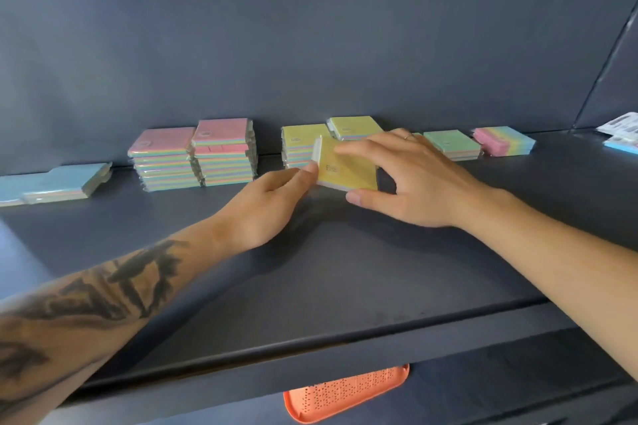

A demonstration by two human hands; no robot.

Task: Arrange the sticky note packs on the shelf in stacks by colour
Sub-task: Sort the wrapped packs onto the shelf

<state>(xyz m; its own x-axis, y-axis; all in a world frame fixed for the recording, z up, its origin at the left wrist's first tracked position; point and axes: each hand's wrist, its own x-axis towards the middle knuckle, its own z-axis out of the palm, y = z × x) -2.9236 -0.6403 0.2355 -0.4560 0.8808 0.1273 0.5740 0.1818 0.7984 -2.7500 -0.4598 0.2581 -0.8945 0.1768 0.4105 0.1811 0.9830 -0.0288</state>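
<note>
From the head view, both hands grip one yellow-topped pack [345, 166] near the middle of the dark shelf [345, 269]: the left hand [266, 207] pinches its left edge, the right hand [411, 179] clasps it, thumb below, fingers on top. Pink-topped stacks [193, 157] (two, side by side) stand toward the back edge, yellow-topped stacks [303, 143] just behind the held pack.

Your shelf [345, 269] is dark slate grey. On it, two stacks of pink-topped packs [193, 157] show pastel rainbow edges; at far left lie pale blue packs [55, 183]. The pack [345, 167] between your hands is yellow on top, as are the two stacks [310, 143] behind it. To the right sit a mint green pack [450, 144] and a pink-to-yellow gradient pack [504, 143]. Your left forearm [114, 290] bears a black tattoo. Below, a perforated orange basket [345, 393].
</note>
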